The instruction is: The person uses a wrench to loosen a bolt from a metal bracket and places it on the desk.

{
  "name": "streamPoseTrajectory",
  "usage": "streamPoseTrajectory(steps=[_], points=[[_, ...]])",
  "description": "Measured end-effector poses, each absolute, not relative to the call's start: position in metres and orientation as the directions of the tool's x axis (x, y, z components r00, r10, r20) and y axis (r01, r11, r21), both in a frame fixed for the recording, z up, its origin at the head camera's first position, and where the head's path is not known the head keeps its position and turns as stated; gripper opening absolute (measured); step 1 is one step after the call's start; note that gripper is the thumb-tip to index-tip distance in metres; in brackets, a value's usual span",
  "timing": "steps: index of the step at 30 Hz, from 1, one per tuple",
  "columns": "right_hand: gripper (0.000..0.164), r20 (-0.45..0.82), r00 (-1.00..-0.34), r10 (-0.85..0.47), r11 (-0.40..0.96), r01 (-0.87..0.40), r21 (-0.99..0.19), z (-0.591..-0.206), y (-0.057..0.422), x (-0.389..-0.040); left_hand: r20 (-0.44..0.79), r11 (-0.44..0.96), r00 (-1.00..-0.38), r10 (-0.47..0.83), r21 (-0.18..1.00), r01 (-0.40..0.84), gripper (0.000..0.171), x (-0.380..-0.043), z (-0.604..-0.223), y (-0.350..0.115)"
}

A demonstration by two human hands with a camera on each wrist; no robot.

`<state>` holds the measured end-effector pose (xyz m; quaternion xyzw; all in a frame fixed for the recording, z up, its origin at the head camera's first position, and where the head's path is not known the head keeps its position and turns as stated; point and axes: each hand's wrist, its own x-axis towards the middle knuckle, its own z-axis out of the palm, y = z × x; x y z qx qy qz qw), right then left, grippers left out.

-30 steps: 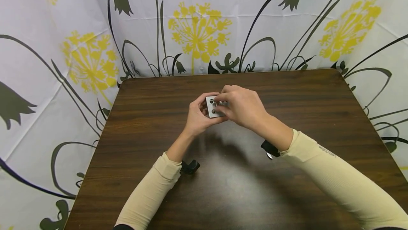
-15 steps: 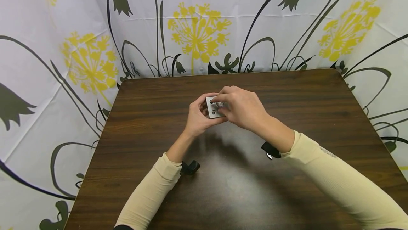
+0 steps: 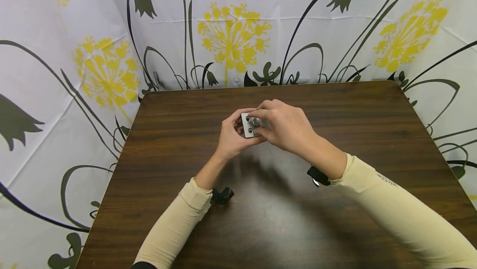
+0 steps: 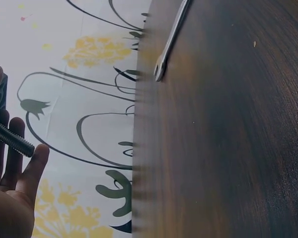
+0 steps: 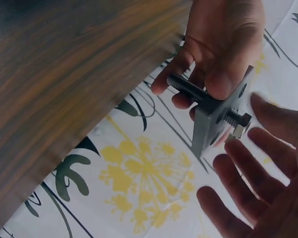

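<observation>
My left hand [image 3: 231, 138] grips a small grey metal plate [image 3: 245, 127] by its edges, above the table. Holes show in the plate's face. A hex bolt [image 5: 186, 88] passes through it, its long threaded end sticking out on the left-hand side and its head [image 5: 245, 120] standing off the other face. Around that head are the thumb and fingers of my right hand [image 3: 287, 126], spread a little, with a gap between thumb and bolt in the right wrist view. Whether a fingertip touches the head, I cannot tell. In the left wrist view the threaded shank [image 4: 15, 142] points past my fingers.
A metal wrench [image 4: 170, 42] lies on the dark wooden table [image 3: 179, 136], seen in the left wrist view. Behind the table's far edge hangs a white curtain [image 3: 167, 37] with yellow and grey flowers. Black wrist cameras [image 3: 222, 195] sit under both forearms.
My right thumb and fingers have shifted about the bolt head and parted slightly, so more of it shows. My left hand and the plate have stayed almost still.
</observation>
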<state>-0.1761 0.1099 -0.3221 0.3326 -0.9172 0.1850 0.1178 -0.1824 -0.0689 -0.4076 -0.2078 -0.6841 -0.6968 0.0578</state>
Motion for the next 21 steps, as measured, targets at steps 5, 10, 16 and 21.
streamPoseTrajectory(steps=[5,10,16,21], points=[[0.023,0.367,-0.764,-0.531,0.739,-0.629,-0.239,-0.321,0.108,-0.177,0.344,-0.070,-0.914,0.213,0.939,0.337,0.065,-0.174,-0.391,-0.067],[0.028,0.329,-0.739,-0.588,0.693,-0.670,-0.266,-0.320,0.110,-0.175,0.353,-0.059,-0.911,0.216,0.935,0.349,0.065,-0.174,-0.392,-0.068],[0.027,0.360,-0.744,-0.563,0.725,-0.654,-0.217,-0.321,0.110,-0.176,0.367,-0.069,-0.904,0.218,0.930,0.361,0.065,-0.174,-0.391,-0.067],[0.022,0.355,-0.726,-0.589,0.692,-0.680,-0.242,-0.319,0.111,-0.175,0.355,-0.061,-0.907,0.224,0.934,0.351,0.066,-0.174,-0.391,-0.067]])
